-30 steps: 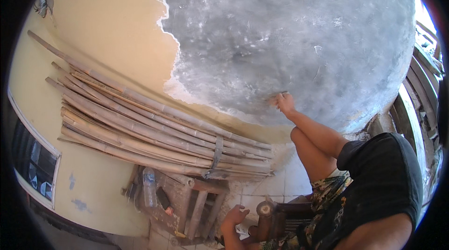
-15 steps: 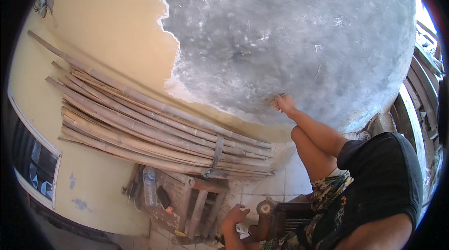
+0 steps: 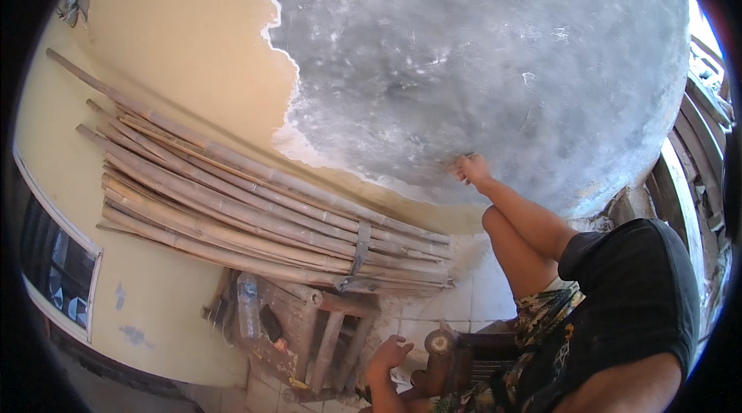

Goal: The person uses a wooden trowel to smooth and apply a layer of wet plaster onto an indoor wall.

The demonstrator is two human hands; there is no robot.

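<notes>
My right hand (image 3: 470,169) is stretched out to the wall and presses a small flat thing, too small to identify, against the lower edge of the grey scraped patch (image 3: 479,65). Pale yellow paint (image 3: 178,42) borders the patch on the left. My bent knee (image 3: 498,221) is under that arm. My left hand (image 3: 389,354) is low near the frame's bottom edge, with its fingers curled. It rests beside the round knob of a dark wooden piece of furniture (image 3: 442,342).
A bundle of long bamboo poles (image 3: 255,216) leans along the wall, strapped near its right end. Below it are a wooden frame (image 3: 328,332) with a plastic bottle (image 3: 247,306), white floor tiles (image 3: 487,297), a window (image 3: 58,262) at left and stacked timber (image 3: 699,142) at right.
My right hand has shifted only slightly along the lower edge of the grey patch. My left hand and everything else stay where they were.
</notes>
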